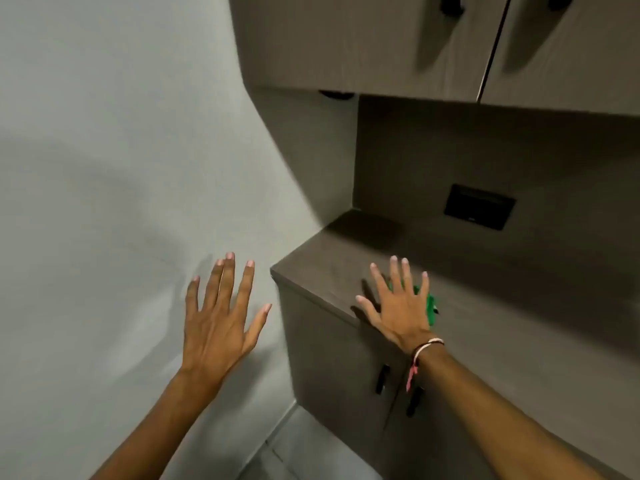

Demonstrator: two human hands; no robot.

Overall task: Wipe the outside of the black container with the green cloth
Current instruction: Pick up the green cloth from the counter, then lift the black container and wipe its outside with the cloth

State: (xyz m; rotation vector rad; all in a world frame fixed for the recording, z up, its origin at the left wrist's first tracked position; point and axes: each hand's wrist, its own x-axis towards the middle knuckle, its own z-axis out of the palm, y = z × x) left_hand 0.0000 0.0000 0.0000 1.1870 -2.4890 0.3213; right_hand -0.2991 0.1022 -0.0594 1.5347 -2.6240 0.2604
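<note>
A pale grey plastered wall (114,150) fills the left side of our view, and a brown wood-grain cabinet unit takes up the right, with upper cupboard doors (381,43) overhead and a recessed niche below them. The niche's floor is a dark brown wood-grain bench (346,258), and its near left corner juts toward us. A black rectangular panel (479,206) is set into the back wall of the niche, well above the bench's far edge. Under the bench, lower cupboard doors carry short black handles (382,379).

We hold our left hand (220,327) up before the wall, off the bench's left edge, palm away from us, its fingers (225,282) spread and holding nothing. Our right hand (401,310) lies over the bench's front edge near that left corner, fingers (398,275) splayed wide. A crumpled green cloth (431,308) lies beneath it on the bench, peeking out between the fingers and past the hand's right side; we cannot tell whether the palm presses on it. A thin pink and white thread bracelet (424,348) circles the right wrist, one end dangling. Pale floor tiles (304,452) show at the bottom.
</note>
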